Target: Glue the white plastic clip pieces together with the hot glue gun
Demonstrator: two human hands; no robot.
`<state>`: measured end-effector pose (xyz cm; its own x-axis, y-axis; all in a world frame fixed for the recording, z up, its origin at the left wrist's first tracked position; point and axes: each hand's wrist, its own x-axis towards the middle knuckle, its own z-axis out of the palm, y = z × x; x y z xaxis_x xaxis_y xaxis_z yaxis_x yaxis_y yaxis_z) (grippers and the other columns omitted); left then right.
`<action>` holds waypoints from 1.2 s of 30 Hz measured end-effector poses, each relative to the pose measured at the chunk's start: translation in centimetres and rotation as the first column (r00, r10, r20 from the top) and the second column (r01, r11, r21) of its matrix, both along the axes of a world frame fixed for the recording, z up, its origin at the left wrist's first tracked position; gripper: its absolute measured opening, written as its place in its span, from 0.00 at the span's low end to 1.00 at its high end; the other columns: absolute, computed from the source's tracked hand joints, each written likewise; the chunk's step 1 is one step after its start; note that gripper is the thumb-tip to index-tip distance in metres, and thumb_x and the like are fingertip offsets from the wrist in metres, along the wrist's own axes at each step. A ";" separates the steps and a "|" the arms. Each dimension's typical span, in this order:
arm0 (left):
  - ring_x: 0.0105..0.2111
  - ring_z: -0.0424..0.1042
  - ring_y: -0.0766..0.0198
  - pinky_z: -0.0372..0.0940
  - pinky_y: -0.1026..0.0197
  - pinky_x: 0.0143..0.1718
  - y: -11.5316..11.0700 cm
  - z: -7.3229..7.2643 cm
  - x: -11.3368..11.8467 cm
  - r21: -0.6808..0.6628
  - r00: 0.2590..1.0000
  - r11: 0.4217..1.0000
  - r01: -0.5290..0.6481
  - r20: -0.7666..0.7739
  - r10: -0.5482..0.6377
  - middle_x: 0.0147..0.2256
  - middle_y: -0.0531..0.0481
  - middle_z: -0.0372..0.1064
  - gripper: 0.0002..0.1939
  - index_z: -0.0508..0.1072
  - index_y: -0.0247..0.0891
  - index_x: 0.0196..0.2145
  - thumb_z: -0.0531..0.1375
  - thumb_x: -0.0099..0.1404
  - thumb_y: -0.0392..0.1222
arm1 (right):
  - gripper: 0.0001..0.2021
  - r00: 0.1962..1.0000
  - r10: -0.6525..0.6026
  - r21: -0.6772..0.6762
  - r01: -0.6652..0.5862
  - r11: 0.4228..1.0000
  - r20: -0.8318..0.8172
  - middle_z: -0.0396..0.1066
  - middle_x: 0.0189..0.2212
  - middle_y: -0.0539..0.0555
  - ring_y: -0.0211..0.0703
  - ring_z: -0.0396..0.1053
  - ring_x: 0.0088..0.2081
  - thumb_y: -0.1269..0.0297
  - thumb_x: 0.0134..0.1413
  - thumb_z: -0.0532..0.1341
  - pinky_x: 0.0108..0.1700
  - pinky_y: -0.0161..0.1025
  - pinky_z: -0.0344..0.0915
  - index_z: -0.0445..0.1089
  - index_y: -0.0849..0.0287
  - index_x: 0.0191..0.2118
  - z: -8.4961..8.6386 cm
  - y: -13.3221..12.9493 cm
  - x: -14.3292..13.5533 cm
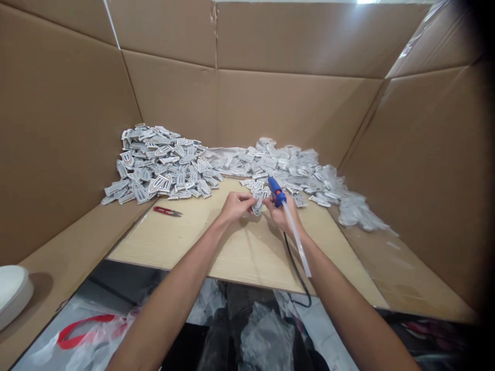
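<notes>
My left hand pinches a small grey, pointed flat piece with cut-out slots, a little above the board. My right hand is wrapped round a blue glue gun, and its fingertips reach the right side of the same piece. The gun's nozzle points away from me, up and left. A long whitish glue stick juts from its back end towards me, and a black cord hangs below. Just beyond my hands lie several similar pieces.
A big heap of grey pieces rises at back left. Clear-bagged pieces spread along the back right. Red thread snips lie on the pale board. Cardboard walls enclose the area. A white round container stands far left.
</notes>
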<state>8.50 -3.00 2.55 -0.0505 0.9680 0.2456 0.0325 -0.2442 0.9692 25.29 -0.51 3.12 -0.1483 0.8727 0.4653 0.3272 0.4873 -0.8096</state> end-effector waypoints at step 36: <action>0.22 0.72 0.64 0.66 0.63 0.27 0.1 0.0 0.5 -0.068 1.000 0.998 0.011 0.020 -0.009 0.25 0.43 0.77 0.17 0.80 0.31 0.25 0.69 0.57 0.51 | 0.07 0.992 -0.111 0.091 0.104 0.990 0.066 0.73 0.28 0.52 0.44 0.68 0.29 0.58 0.53 0.61 0.35 0.39 0.62 0.68 0.56 0.34 0.5 -0.3 0.6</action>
